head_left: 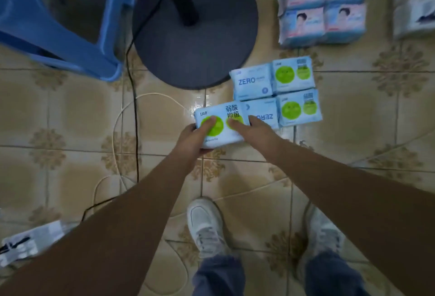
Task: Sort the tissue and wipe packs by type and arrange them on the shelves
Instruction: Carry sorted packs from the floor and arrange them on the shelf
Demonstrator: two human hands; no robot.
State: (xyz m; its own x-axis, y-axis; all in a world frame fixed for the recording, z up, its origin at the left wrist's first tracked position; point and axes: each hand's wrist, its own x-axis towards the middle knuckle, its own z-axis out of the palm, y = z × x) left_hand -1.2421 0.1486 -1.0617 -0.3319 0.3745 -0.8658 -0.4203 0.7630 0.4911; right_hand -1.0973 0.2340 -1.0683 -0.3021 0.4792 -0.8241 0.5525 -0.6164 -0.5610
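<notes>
I see both hands holding one green-dot pack (220, 124) above the tiled floor (70, 119): left hand (196, 137) clamped on its near-left corner, right hand (249, 128) with fingers curled over its right edge. It overlaps the ZERO packs (275, 93) beside the black base (195, 36). The portrait packs (322, 8) are blurred; the grey packs (414, 1) are cut off at the floor's far-right edge.

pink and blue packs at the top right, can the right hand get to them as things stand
Probably not right away: the right hand and the left hand both grip the green-dot pack. The floor path past the ZERO packs to the pink and blue packs looks free.
</notes>
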